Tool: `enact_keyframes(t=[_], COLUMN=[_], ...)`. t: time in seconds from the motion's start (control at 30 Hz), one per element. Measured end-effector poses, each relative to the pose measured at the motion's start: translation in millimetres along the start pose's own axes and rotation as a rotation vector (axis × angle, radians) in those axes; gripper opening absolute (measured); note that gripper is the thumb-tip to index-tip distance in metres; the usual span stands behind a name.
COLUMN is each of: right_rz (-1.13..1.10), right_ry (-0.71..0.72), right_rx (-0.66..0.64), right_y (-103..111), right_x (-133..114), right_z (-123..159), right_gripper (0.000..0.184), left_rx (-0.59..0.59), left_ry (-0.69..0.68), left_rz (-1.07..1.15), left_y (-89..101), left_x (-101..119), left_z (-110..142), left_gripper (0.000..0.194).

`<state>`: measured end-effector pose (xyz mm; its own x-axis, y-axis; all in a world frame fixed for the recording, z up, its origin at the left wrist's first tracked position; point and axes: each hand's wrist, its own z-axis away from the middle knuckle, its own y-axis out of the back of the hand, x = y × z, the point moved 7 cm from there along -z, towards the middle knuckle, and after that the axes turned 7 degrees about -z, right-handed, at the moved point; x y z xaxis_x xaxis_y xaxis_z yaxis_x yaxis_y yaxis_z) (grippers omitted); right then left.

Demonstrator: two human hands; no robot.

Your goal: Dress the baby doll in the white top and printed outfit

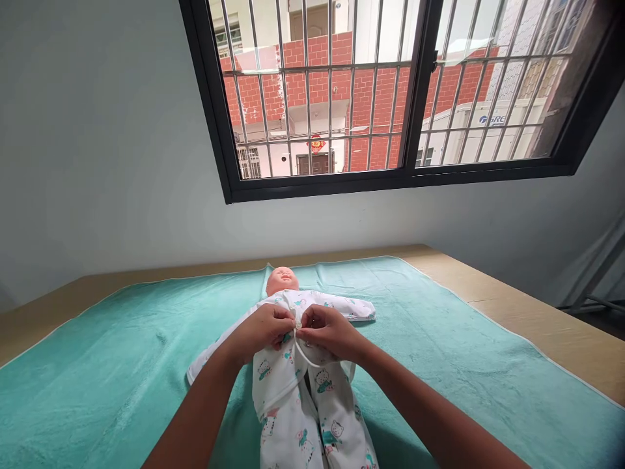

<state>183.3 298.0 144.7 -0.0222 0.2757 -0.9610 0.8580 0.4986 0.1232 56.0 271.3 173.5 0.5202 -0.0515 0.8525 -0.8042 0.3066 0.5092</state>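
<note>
A baby doll (282, 281) lies on its back, dressed in a white printed baby shirt (359, 307) with long sleeves and matching baby trousers (288, 391). Over the doll's belly, both hands meet at the shirt's front opening. My left hand (266, 331) is closed, thumb and fingers pinching the shirt edge. Just to its right, my right hand (331, 333) pinches the other edge with its fingertips. Between the two sets of fingertips shows a small pale round button (298, 325). Below it the shirt's white edging curves down and right. Fingers partly hide the fastening.
A turquoise towel (146, 365) spreads under the doll over a wooden table (527, 303). Behind stands a grey-white wall (122, 163) with a black-framed, barred window (317, 184). A metal frame (600, 267) stands beyond the table's right edge.
</note>
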Motion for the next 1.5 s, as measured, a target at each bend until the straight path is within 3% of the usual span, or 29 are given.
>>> enact_keyframes(t=[0.3,0.43,0.53,0.67,0.77,0.9,1.03,1.13,1.2,1.27,1.4,1.5], right_rz=[-0.098,-0.006,0.128,0.298,0.286,0.222,0.229,0.268,0.242,0.206,0.292,0.441], right_ry=[-0.114,-0.048,0.002,0.066,0.048,0.000,0.041,0.159,0.216,0.241,0.276,0.239], right_rx=[-0.105,-0.088,-0.085,-0.125,-0.186,-0.227,-0.134,0.010,0.034,0.019,0.124,0.266], right_y=[-0.7,-1.6,-6.9,-14.7,-15.4,-12.9,-10.3,-3.0,0.2,2.9,19.4,37.2], right_x=[10.0,2.4,-6.9,-18.7,-19.8,-14.7,-8.9,-9.8,-10.4,-9.8,-3.4,11.4], right_z=[1.7,0.8,2.9,8.4,9.5,7.3,20.6,52.8,80.0,103.6,124.2,120.3], right_gripper=[0.021,0.016,0.016,0.008,0.006,0.008,0.009,0.015,0.016,0.012,0.012,0.031], left_rx=[-0.109,-0.160,-0.169,-0.076,0.030,0.064,0.160,0.338,0.459,0.533,0.475,0.424], left_ry=[-0.040,0.025,0.024,0.037,0.026,0.019,0.010,0.010,-0.020,-0.139,-0.325,-0.491], left_rz=[-0.080,-0.196,-0.281,-0.318,-0.371,-0.444,-0.556,-0.624,-0.649,-0.618,-0.506,-0.554], left_y=[-0.4,-3.1,-1.7,6.2,10.9,10.1,10.2,4.7,-4.1,-15.8,-31.3,-33.0], left_x=[2.0,-0.5,0.7,-3.1,-7.7,-12.6,-9.1,-13.6,-25.9,-41.2,-72.3,-73.8], left_z=[6.9,11.0,12.8,9.4,3.6,-4.7,-4.2,12.3,31.5,53.3,88.5,104.6], left_gripper=[0.027,0.024,0.033,0.042,0.041,0.034,0.022,0.024,0.028,0.033,0.028,0.009])
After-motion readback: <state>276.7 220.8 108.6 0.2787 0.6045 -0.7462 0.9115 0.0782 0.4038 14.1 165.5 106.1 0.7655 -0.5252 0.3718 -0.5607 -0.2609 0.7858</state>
